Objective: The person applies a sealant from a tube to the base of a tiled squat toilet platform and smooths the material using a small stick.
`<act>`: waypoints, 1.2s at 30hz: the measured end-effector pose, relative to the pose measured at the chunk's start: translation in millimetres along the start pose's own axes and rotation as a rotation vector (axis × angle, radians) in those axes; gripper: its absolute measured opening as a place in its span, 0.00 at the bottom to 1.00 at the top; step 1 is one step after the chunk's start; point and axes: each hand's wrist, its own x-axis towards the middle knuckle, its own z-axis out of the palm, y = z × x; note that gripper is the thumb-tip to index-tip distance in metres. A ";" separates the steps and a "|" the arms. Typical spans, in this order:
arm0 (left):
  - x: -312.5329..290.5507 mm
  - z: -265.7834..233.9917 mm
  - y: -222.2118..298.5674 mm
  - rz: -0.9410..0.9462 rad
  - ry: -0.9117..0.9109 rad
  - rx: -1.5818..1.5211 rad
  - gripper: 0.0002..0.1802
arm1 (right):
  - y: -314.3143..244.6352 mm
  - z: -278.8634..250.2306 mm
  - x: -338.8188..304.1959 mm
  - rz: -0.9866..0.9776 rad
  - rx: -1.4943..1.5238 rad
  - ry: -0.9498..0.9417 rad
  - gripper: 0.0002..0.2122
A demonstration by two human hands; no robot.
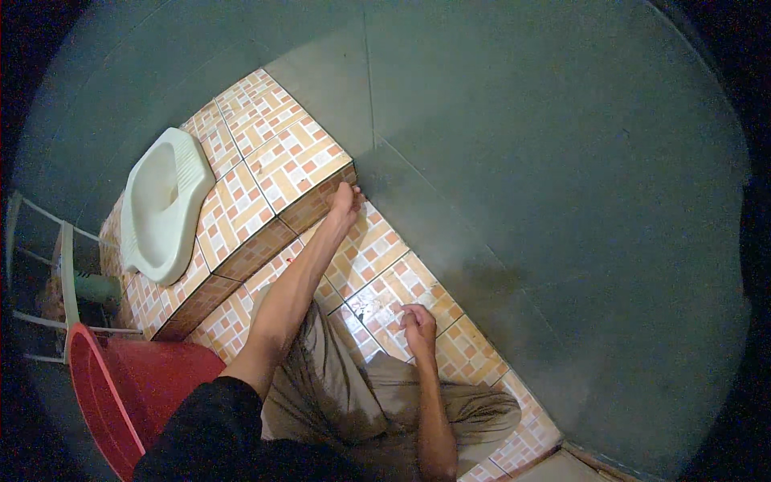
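My left hand (346, 202) reaches forward to the front corner of a tiled raised step (299, 161), right beside the green wall (514, 145). Its fingers are drawn together low at the step's riser. Whether anything small is in them is hidden. Closer to me, above the lower tiled floor (385, 293), my right hand (419, 331) is held with the fingers curled in against the thumb. What it may hold cannot be made out. A shiny wet-looking patch with a dark mark lies on the tiles left of this hand.
A white squat toilet pan (165, 205) is set into the raised step. At lower left stands a large red tub (152, 377), with a pale metal rack (68, 273) and a green container (98, 287) behind it. My bent legs (337, 377) rest over the floor tiles.
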 end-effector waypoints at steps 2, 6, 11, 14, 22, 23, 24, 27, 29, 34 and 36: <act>-0.5 -4.8 0.6 -0.095 -0.014 0.164 0.11 | -1.7 0.1 -0.8 0.001 0.021 -0.001 0.08; -15.7 4.9 -3.5 -0.077 -0.144 0.122 0.10 | -4.6 -9.2 -1.7 0.010 0.007 0.000 0.08; 30.6 -24.2 -11.9 -0.159 0.005 0.119 0.10 | -5.5 2.7 -0.9 0.039 -0.031 -0.020 0.08; 42.8 -38.6 -1.8 -0.073 0.042 0.071 0.11 | -8.1 15.4 -2.1 0.021 0.003 -0.053 0.08; -23.2 14.4 -4.2 -0.112 0.033 0.063 0.10 | 1.6 -10.2 -0.2 0.077 -0.009 0.006 0.08; -19.8 16.6 -8.6 -0.118 0.056 0.090 0.10 | 4.3 -12.7 0.4 0.061 -0.004 0.007 0.08; 4.1 -2.3 -6.3 -0.094 0.071 0.092 0.10 | 3.2 -2.0 0.4 0.041 0.019 -0.019 0.08; 46.6 -31.4 -7.2 -0.042 0.015 0.004 0.07 | 0.9 12.1 0.8 0.017 0.045 -0.055 0.07; -13.4 22.9 -22.1 -0.069 0.113 0.074 0.07 | 3.3 -17.0 0.5 0.024 0.012 0.007 0.07; 4.2 -5.7 -7.4 0.007 -0.014 0.109 0.06 | -5.4 -4.1 -1.9 0.042 0.027 -0.023 0.08; 8.1 -10.5 -4.2 0.023 -0.030 0.125 0.07 | -2.9 -0.7 -1.1 0.003 0.029 -0.026 0.08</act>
